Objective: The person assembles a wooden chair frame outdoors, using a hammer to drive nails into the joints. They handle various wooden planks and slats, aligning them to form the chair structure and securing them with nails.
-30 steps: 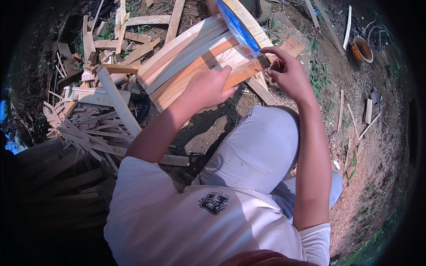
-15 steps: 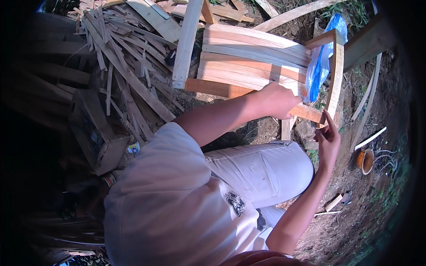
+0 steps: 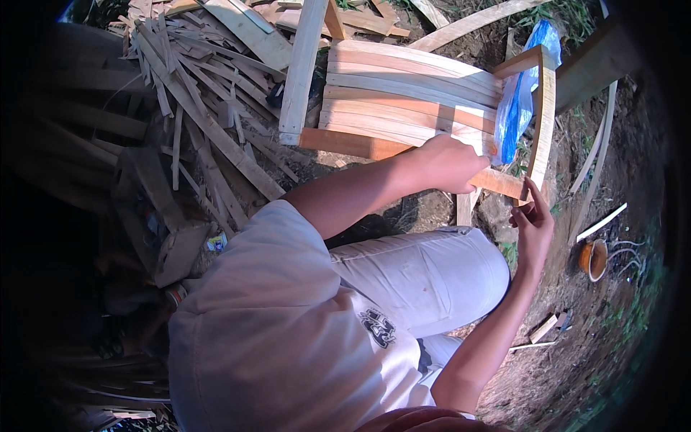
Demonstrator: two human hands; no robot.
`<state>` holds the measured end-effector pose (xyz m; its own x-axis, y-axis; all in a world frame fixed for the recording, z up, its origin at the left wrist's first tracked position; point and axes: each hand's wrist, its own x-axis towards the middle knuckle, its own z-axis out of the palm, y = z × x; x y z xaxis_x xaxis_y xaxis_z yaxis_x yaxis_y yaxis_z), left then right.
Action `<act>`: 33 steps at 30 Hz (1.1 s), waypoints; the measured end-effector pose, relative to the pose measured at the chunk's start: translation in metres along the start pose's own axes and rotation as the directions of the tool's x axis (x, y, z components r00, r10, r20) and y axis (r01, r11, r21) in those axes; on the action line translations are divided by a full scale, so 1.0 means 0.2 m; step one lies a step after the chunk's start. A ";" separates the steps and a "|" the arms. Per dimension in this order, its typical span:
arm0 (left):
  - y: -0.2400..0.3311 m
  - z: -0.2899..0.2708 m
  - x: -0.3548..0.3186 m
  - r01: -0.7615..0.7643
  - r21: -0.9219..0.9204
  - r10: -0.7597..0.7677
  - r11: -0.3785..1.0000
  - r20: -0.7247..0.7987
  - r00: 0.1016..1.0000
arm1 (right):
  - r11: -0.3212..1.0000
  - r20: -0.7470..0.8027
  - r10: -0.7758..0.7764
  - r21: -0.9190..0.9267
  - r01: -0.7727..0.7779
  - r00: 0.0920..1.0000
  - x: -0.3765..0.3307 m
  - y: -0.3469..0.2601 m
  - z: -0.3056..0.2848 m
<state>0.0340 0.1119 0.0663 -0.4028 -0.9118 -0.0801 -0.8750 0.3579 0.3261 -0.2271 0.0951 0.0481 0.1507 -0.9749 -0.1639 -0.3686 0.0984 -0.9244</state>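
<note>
A slatted wooden chair (image 3: 407,97) of bare, pale wood lies across the upper middle, its curved slats side by side. My left hand (image 3: 452,164) is closed over the side rail nearest me, its fingertips hidden behind the wood. At the rail's right end, where it meets the curved end piece (image 3: 544,119), my right hand (image 3: 534,219) holds the corner. Its forefinger reaches up against the wood while the other fingers curl below. A blue and white plastic bag (image 3: 512,119) is tucked between the slats and the end piece.
Wood strips and offcuts (image 3: 209,119) are heaped at the upper left. A dark wooden box-like piece (image 3: 180,248) stands beside my left side. On the ground at the right lie an orange bowl-shaped container (image 3: 593,261), a white strip (image 3: 603,222) and a small wood block (image 3: 543,329).
Both hands keep their places on the chair frame, with the right forefinger still at the corner. The view has shifted only slightly.
</note>
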 end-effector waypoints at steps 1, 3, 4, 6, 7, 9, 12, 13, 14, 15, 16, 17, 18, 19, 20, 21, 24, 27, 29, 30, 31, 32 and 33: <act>0.00 0.00 0.00 -0.002 0.002 0.002 1.000 0.000 1.000 | 1.000 0.006 0.002 0.011 -0.002 1.000 0.00 0.00 0.00; 0.00 0.00 0.01 0.005 0.002 -0.005 1.000 0.010 1.000 | 1.000 0.018 0.007 0.027 -0.007 1.000 -0.01 -0.01 0.00; 0.00 -0.01 0.01 0.008 0.002 -0.008 1.000 0.015 1.000 | 1.000 0.017 0.007 0.024 -0.007 1.000 -0.01 -0.01 0.00; 0.00 -0.01 0.01 0.003 0.010 -0.003 1.000 0.023 1.000 | 1.000 0.010 0.011 0.018 -0.011 1.000 -0.01 -0.01 0.00; 0.00 -0.01 0.02 0.001 0.014 -0.001 1.000 0.027 1.000 | 1.000 0.009 0.009 0.025 -0.009 1.000 0.00 0.01 0.00; 0.00 -0.01 0.02 -0.013 0.021 0.012 1.000 0.013 1.000 | 1.000 0.013 -0.002 0.014 0.002 1.000 0.01 0.02 -0.01; 0.00 -0.02 0.02 -0.020 0.024 0.020 0.999 0.005 1.000 | 1.000 0.011 -0.001 0.014 0.001 1.000 0.01 0.01 0.00; 0.00 -0.02 0.02 -0.021 0.024 0.021 0.999 0.005 1.000 | 1.000 0.009 0.002 0.017 -0.002 1.000 0.01 0.01 0.00; 0.00 -0.02 0.02 -0.020 0.022 0.020 1.000 0.008 1.000 | 1.000 0.010 0.003 0.015 -0.004 1.000 0.01 0.01 -0.01; 0.00 -0.02 0.02 -0.019 0.019 0.018 1.000 0.011 1.000 | 1.000 0.010 0.005 0.013 -0.005 1.000 0.01 0.00 -0.01; 0.00 -0.02 0.02 -0.018 0.016 0.017 1.000 0.014 1.000 | 1.000 0.011 0.006 0.011 -0.006 1.000 0.01 0.00 -0.01; 0.00 -0.02 0.02 -0.013 0.013 0.012 1.000 0.025 1.000 | 1.000 0.010 0.005 0.011 -0.005 1.000 0.01 0.01 -0.01; 0.01 -0.02 0.02 -0.008 0.009 0.008 1.000 0.035 0.999 | 1.000 0.009 0.004 0.010 -0.004 1.000 0.01 0.01 -0.01; 0.01 -0.03 0.02 -0.003 0.006 0.003 1.000 0.046 0.999 | 1.000 0.007 0.002 0.010 -0.002 1.000 0.01 0.02 -0.01; 0.01 -0.03 0.02 -0.001 0.009 0.001 1.000 0.046 0.999 | 1.000 0.009 0.010 0.005 -0.010 1.000 0.01 0.01 -0.01; 0.01 -0.02 0.02 0.001 0.011 -0.001 1.000 0.047 0.999 | 1.000 0.010 0.017 0.000 -0.017 1.000 0.01 0.01 -0.01; 0.01 -0.03 0.02 -0.003 0.010 0.002 1.000 0.043 0.999 | 1.000 0.009 0.025 -0.003 -0.025 1.000 0.00 -0.01 0.00; 0.01 -0.03 0.02 -0.006 0.013 0.006 1.000 0.040 0.999 | 1.000 0.010 0.027 0.015 -0.027 1.000 0.01 0.00 -0.01; 0.01 -0.03 0.02 -0.012 0.014 0.011 1.000 0.034 0.999 | 0.999 0.011 0.030 0.017 -0.030 1.000 0.01 0.00 -0.01; 0.01 -0.02 0.02 -0.016 0.014 0.016 1.000 0.027 1.000 | 0.999 0.010 0.031 0.012 -0.031 0.999 0.01 -0.01 0.00; 0.00 -0.01 0.02 -0.021 0.014 0.020 1.000 0.021 1.000 | 0.999 0.010 0.033 0.006 -0.033 0.999 0.00 -0.02 0.00; 0.00 -0.01 0.02 -0.025 0.014 0.025 1.000 0.016 1.000 | 1.000 0.012 0.026 0.003 -0.026 1.000 0.01 -0.01 0.00; 0.00 -0.01 0.03 -0.030 0.013 0.030 0.999 0.010 0.999 | 1.000 0.014 0.020 0.000 -0.020 1.000 0.01 0.00 -0.01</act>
<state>0.0327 0.1062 0.0676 -0.4318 -0.8984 -0.0799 -0.8658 0.3880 0.3158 -0.2278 0.0925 0.0481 0.1560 -0.9699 -0.1872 -0.3718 0.1179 -0.9208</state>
